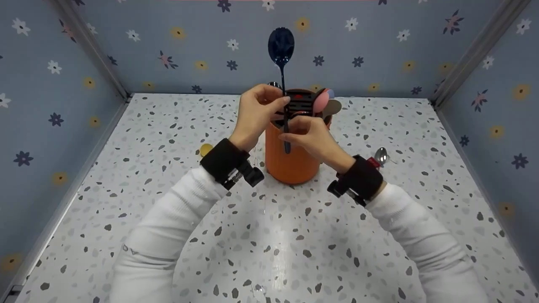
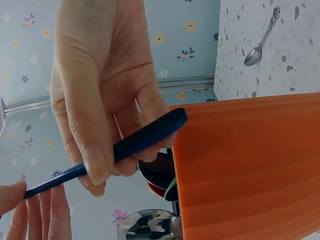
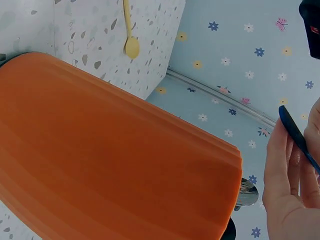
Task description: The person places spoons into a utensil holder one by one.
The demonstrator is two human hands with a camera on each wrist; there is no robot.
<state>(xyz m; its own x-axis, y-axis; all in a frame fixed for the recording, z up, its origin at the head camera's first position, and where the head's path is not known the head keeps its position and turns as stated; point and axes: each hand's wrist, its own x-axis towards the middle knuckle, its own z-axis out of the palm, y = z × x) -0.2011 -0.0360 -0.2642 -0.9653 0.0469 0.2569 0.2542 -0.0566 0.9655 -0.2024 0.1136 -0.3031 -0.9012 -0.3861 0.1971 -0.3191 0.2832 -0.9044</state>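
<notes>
A dark blue spoon [image 1: 281, 45] stands upright in front of the back wall, bowl up. My left hand [image 1: 259, 111] pinches the middle of its handle. Lower down, my right hand [image 1: 311, 134] pinches the handle near its end, which points down in front of an orange holder [image 1: 292, 164]. The left wrist view shows the handle end [image 2: 160, 127] beside the holder's rim, outside it. Crowded in the holder are a black slotted turner [image 1: 300, 101], a pink utensil [image 1: 321, 102] and a greyish-brown one [image 1: 332, 108]; my hands partly cover its opening.
Right of the holder, a silver spoon [image 1: 381, 155] lies on the speckled table [image 1: 269, 235], partly behind my right wrist. A yellow spoon [image 3: 132, 47] lies to the left, mostly hidden by my left wrist in the head view. Flowered panels [image 1: 252, 42] enclose the back and sides.
</notes>
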